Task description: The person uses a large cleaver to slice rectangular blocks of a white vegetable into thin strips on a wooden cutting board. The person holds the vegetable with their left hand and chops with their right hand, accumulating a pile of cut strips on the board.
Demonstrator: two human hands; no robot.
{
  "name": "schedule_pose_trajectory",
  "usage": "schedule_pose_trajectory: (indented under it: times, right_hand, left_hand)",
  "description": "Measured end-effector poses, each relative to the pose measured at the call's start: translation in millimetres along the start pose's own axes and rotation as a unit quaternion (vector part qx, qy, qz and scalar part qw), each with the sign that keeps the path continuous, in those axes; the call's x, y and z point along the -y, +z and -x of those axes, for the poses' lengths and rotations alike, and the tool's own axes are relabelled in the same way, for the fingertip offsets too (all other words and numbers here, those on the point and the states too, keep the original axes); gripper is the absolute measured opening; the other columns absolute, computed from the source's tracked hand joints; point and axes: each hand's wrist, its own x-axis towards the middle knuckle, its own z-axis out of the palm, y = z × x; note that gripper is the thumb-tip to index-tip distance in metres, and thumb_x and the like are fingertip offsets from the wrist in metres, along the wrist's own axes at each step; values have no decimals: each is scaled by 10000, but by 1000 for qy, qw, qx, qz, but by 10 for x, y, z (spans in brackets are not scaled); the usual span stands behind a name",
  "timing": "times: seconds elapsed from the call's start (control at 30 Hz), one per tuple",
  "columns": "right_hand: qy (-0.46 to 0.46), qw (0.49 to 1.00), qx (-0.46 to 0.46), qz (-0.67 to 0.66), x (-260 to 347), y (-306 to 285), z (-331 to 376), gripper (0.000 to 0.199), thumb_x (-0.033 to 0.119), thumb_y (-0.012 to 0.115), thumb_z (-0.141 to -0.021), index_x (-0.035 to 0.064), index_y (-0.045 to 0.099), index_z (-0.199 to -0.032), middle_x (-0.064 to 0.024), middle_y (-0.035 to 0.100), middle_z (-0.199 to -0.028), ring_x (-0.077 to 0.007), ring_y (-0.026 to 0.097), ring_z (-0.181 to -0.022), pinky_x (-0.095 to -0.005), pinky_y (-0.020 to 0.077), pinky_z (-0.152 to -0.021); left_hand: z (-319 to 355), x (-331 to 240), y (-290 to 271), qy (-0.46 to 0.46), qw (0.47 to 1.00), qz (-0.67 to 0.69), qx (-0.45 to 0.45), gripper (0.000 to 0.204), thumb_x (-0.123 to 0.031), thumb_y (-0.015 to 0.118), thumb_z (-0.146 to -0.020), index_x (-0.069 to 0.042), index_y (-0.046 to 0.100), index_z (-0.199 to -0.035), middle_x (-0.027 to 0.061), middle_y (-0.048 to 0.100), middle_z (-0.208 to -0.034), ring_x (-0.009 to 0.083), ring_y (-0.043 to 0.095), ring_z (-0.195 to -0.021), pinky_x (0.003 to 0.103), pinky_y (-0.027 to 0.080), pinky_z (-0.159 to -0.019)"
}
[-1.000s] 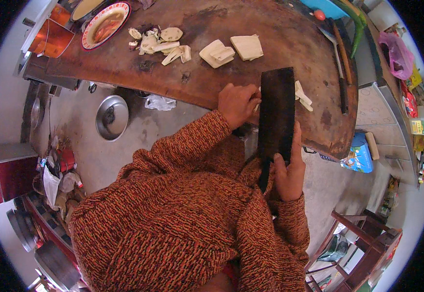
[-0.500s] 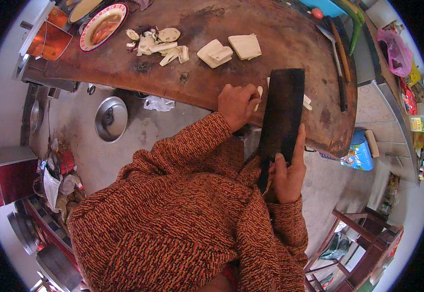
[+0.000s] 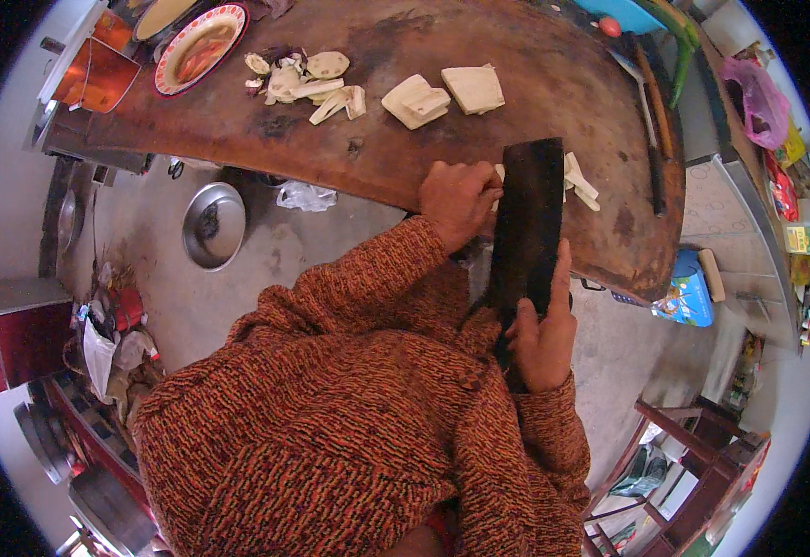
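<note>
Head view: right hand [image 3: 542, 334] grip closed around cleaver [image 3: 528, 218]; left hand [image 3: 459, 200] pins pale slices [image 3: 580, 184].

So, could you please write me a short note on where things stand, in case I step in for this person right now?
Right hand: holds the handle of a large dark cleaver, blade standing over the near edge of the wooden table.
Left hand: rests on the table edge, pressing down on pale vegetable pieces beside the blade.
Done: two pale blocks and a heap of slices and trimmings lie farther back on the table, near a red-rimmed plate.
Left: the pieces under the left hand are only partly cut; the two blocks look whole.
</note>
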Motion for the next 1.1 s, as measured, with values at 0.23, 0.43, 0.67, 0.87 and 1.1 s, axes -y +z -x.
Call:
schedule_pose_trajectory:
  times: [0.23, 0.43, 0.67, 0.87, 1.1]
  right_hand:
    - [-45, 999, -11, 9, 20, -19, -12, 805, -89, 451, -837, 177, 174, -1544, -107, 634, -892, -109, 512, -532, -260, 466, -498]
    - [-43, 999, -3, 10, 11, -45, 29, 807, -91, 447, -830, 173, 179, -1543, -108, 634, -903, -111, 517, -547, -266, 471, -519]
    - [-37, 999, 10, 23, 30, -81, 56, 793, -73, 439, -838, 173, 174, -1544, -94, 616, -794, -116, 516, -531, -268, 466, -507]
    - [-29, 999, 26, 36, 51, -89, 60, 793, -73, 435, -841, 163, 156, -1545, -77, 588, -720, -108, 492, -509, -268, 457, -490]
    - [-60, 997, 29, 46, 152, -102, 16, 809, -87, 443, -804, 115, 158, -1534, -250, 595, -1207, -372, 666, -806, -390, 526, -690]
  left_hand:
    - [9, 12, 4, 14, 1000, 7, -23, 97, -220, 664, -838, -146, 609, -869, 45, 636, -821, 282, 609, -811, 418, 387, -700]
    - [11, 15, 13, 19, 1000, 4, -22, 106, -206, 669, -829, -140, 606, -883, 35, 637, -853, 270, 611, -835, 414, 388, -710]
    - [7, 13, 7, 23, 999, 5, -28, 108, -203, 666, -830, -135, 605, -889, 36, 631, -855, 271, 607, -837, 417, 390, -714]
    - [10, 21, 12, 31, 999, -3, -37, 113, -208, 669, -825, -136, 608, -886, 32, 621, -853, 274, 585, -833, 411, 388, -716]
    - [10, 39, 26, 36, 999, 5, -31, 103, -223, 679, -814, -143, 623, -846, 31, 612, -827, 274, 559, -818, 412, 382, -710]
